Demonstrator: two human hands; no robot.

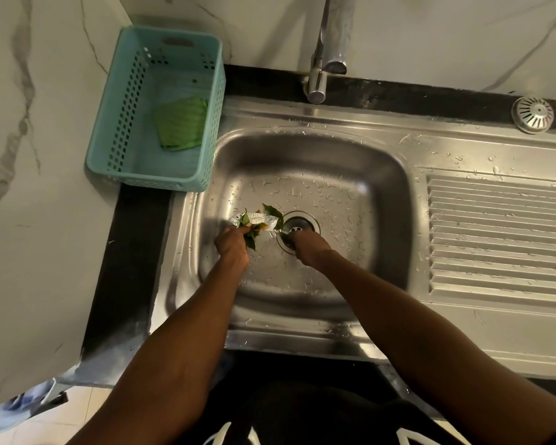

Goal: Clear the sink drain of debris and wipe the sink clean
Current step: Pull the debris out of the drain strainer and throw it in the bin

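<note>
Marble-look counter and wall surround a wet steel sink [302, 146], black trim along its back edge. Faucet [326, 43] stands behind the basin, well beyond both hands, spout above the back rim. Strainer cap [532, 115] sits on the sink deck far to the right of the right hand, past the ribbed drainboard [501, 239]. Nothing blocks the basin; water drops all over the floor of it. Left hand [233, 244] is clenched on debris: green leaves [272, 211] and a crumpled foil strip [257, 220], bunched just left of the drain [299, 226]. Right hand [312, 248] is at the drain's near edge, fingertips down on more leaf bits at the rim; can't tell whether it's pinching or just touching. Teal basket [109, 130] on the counter, beyond and left of the left hand, holds a folded green cloth [180, 123].
</note>
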